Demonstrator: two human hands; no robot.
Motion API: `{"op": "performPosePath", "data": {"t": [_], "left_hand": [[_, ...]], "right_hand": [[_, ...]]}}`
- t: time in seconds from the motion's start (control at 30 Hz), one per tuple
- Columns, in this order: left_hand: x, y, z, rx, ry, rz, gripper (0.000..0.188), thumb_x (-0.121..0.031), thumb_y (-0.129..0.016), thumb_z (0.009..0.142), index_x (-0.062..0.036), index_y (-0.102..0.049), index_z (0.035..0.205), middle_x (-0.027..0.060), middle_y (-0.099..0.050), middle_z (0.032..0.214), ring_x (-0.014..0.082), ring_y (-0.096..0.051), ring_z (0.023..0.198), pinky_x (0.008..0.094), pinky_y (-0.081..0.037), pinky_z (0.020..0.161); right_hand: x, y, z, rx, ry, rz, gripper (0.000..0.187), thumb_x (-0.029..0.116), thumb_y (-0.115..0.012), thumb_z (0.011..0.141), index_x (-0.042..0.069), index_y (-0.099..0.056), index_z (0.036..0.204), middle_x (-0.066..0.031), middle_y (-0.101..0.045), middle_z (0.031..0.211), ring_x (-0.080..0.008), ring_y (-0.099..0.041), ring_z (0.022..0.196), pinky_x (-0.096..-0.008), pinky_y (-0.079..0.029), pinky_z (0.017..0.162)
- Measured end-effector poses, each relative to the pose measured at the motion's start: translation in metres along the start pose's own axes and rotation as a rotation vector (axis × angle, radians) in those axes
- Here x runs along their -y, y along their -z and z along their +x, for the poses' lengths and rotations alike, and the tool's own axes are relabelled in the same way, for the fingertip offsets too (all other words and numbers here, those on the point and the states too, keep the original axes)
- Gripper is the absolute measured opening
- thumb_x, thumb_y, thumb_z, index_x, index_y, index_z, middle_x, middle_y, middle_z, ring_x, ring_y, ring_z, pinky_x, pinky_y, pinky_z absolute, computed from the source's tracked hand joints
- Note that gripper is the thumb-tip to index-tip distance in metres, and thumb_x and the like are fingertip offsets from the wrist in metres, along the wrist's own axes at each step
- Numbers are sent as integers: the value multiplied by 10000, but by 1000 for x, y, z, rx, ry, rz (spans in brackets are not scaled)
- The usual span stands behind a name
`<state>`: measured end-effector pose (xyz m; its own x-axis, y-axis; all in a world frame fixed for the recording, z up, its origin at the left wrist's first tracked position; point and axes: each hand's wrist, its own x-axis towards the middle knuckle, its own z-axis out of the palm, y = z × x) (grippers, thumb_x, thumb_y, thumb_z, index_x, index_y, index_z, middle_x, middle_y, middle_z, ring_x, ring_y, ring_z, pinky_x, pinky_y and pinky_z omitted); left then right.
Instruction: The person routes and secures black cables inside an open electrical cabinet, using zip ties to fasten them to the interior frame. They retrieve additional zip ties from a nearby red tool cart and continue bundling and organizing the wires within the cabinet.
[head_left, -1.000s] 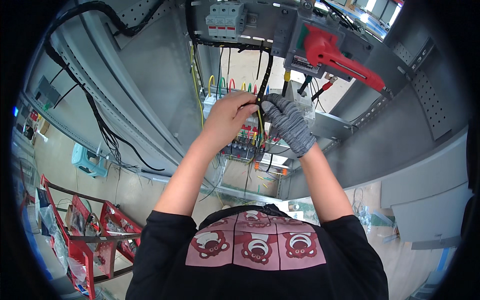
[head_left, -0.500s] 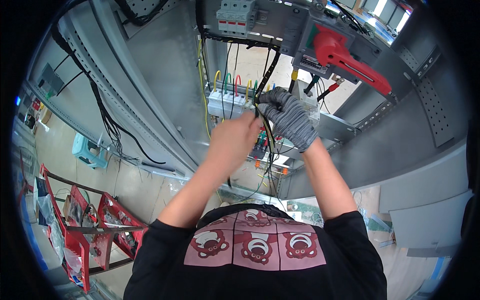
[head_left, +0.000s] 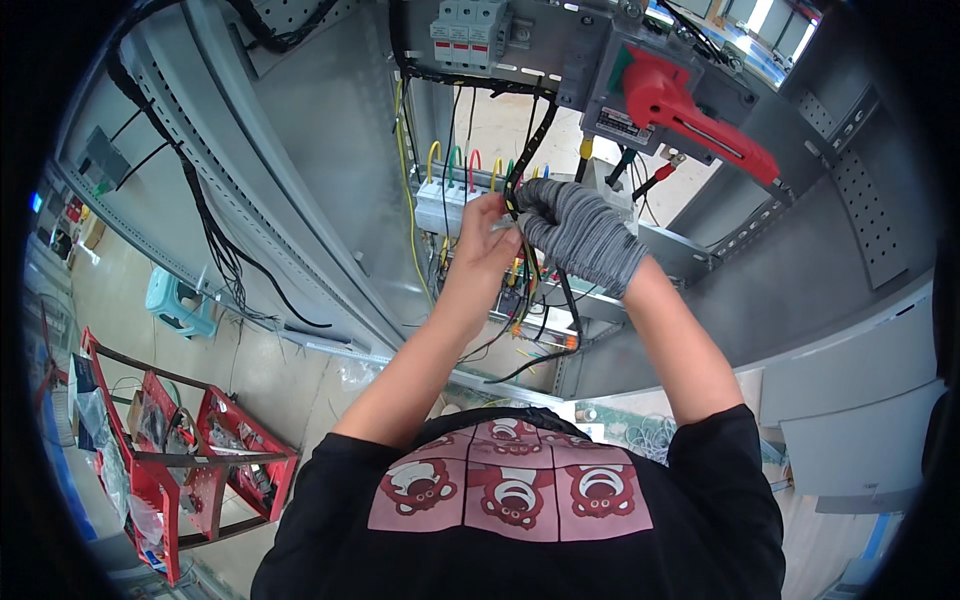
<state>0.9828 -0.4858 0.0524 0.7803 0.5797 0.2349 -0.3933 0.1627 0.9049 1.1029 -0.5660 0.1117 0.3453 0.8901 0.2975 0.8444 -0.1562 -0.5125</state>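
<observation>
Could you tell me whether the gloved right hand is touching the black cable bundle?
Touching: the head view shows the right hand closed round the black cable bundle.

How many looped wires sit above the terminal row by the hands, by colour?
Looped wires above the terminal row, next to the left hand and gloved right hand:
yellow loop: 1
green loop: 1
red loop: 1
Total: 3
More wire tips to their right are partly hidden by the black wire bundle, so they are not counted.
</observation>
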Motion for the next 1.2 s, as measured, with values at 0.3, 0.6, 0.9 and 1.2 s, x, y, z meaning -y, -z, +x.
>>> {"op": "performPosePath", "data": {"t": [0.3, 0.6, 0.9, 1.2], "left_hand": [[-1, 0, 5, 94, 49, -284, 340, -29, -438, 941, -48, -476, 1278, 2, -488, 895, 96, -458, 745, 230, -398, 712], [-24, 21, 30, 259, -11, 376, 180, -148, -508, 926, -11, -587, 1010, 77, -662, 891, 200, -638, 771, 312, -499, 714], [-38, -13, -34, 383, -129, 1234, 208, -266, -584, 870, -59, -571, 849, 96, -609, 659, 275, -600, 622, 365, -448, 573], [-12, 5, 1, 176, 153, -96, 347, -106, -435, 956, -54, -448, 1299, 64, -581, 1027, 154, -589, 868, 296, -458, 831]], "right_hand": [[4, 12, -10, -9, -245, 110, 328, 275, -593, 865, 25, -632, 1073, -173, -650, 856, -299, -622, 759, -344, -492, 717], [-46, -48, -8, -180, -166, 526, 243, 199, -637, 848, 22, -659, 1014, -50, -659, 771, -84, -563, 678, -235, -466, 621], [-18, -24, -9, -2, -146, 135, 324, 210, -627, 826, -26, -632, 1047, -195, -657, 827, -269, -636, 749, -340, -495, 724], [1, 9, -21, 42, -57, 192, 296, 238, -564, 885, 49, -620, 1107, -156, -653, 824, -284, -631, 749, -349, -488, 716]]}}
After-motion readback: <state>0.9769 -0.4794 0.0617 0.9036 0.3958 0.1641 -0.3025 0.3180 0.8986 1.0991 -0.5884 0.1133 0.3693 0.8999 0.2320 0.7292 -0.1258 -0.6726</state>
